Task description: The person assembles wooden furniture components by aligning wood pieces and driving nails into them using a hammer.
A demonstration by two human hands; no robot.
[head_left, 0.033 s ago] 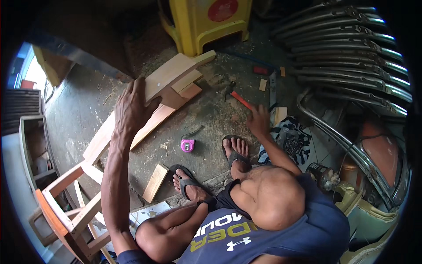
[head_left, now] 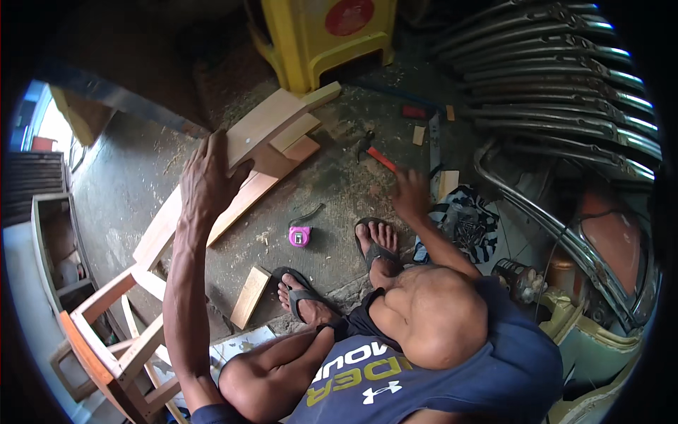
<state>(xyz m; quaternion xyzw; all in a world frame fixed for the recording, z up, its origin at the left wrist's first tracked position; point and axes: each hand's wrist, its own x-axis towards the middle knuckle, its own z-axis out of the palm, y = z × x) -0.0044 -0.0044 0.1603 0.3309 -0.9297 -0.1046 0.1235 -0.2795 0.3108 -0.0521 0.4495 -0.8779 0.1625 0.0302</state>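
Note:
My left hand (head_left: 205, 177) grips a pale wooden board (head_left: 265, 124), its thumb on the near side and its fingers over the far side. The board lies on other wooden pieces, including a reddish plank (head_left: 261, 182) along the near side. Closed around the red handle of a claw hammer (head_left: 381, 158), my right hand (head_left: 411, 194) is in front of my right knee. The hammer's dark head points away from me, apart from the boards. A pink tape measure (head_left: 299, 236) rests on the floor between the hands.
A yellow plastic stool (head_left: 328, 46) stands beyond the boards. At left is a wooden chair frame (head_left: 106, 339); metal tube frames (head_left: 544, 92) are stacked at right. A small wood block (head_left: 251, 297) lies by my left foot. Patterned cloth (head_left: 462, 226) lies beside my right forearm.
The view has shifted slightly. Both hands keep their grips, and the hammer and boards stay in nearly the same places.

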